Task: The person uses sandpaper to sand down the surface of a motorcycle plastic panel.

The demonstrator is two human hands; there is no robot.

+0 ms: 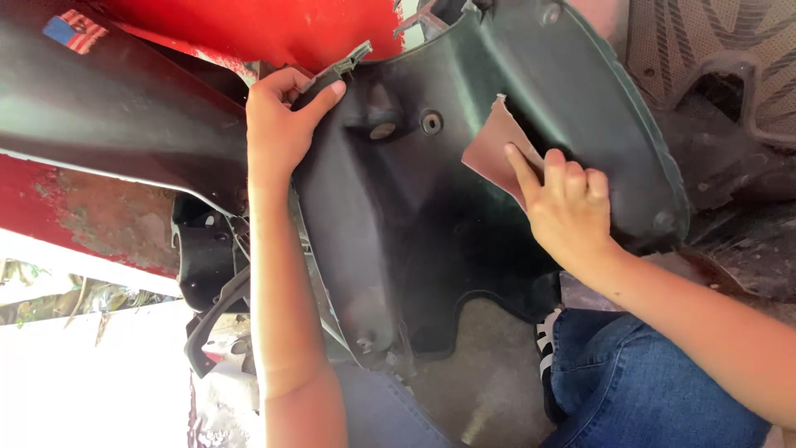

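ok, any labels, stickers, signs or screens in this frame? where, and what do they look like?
Sticker: top left, on the dark panel beside the red bodywork; small tilted rectangle, red and white stripes with a blue corner.
No packages, signs or screens in view.

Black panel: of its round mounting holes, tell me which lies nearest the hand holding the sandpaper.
The dark-ringed hole high on the black panel, just left of the sandpaper pressed by the right hand. The pale-filled hole lies farther left, toward the left hand.
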